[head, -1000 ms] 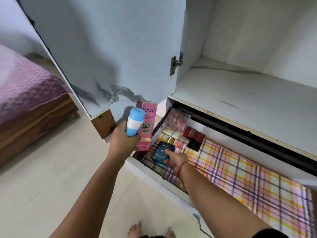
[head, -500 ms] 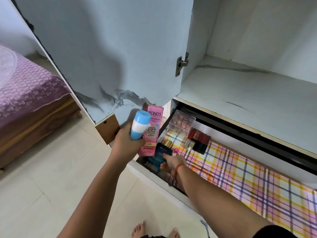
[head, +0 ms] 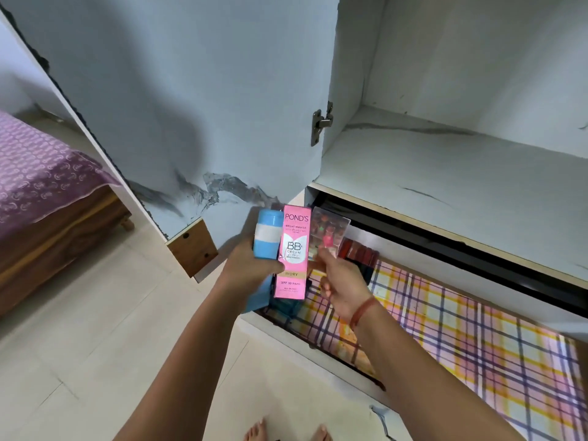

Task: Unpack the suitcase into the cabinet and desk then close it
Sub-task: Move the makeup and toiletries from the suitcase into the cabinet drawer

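Observation:
My left hand point(head: 251, 268) grips a blue and white bottle point(head: 267, 233) together with a pink Pond's BB cream box point(head: 292, 249), held upright over the left end of the open drawer point(head: 496, 361). My right hand point(head: 345, 283) is raised beside the box, and its fingertips pinch a small pink item point(head: 327, 241). A dark teal perfume bottle point(head: 286, 305) lies in the drawer, mostly hidden under the box. A clear case of coloured cosmetics point(head: 331, 222) and a dark red box point(head: 361, 253) stand at the drawer's back left. The suitcase is out of view.
The drawer has a plaid liner and most of it is bare. Above it is a white cabinet shelf point(head: 445, 192). The cabinet door point(head: 191, 106) stands open to the left. A bed with a purple cover point(head: 41, 176) is at far left. My feet point(head: 286, 431) stand on pale floor tiles.
My right hand has left the teal perfume bottle in the drawer and risen beside the pink box, now with a small pink item. My left hand has stayed roughly in place.

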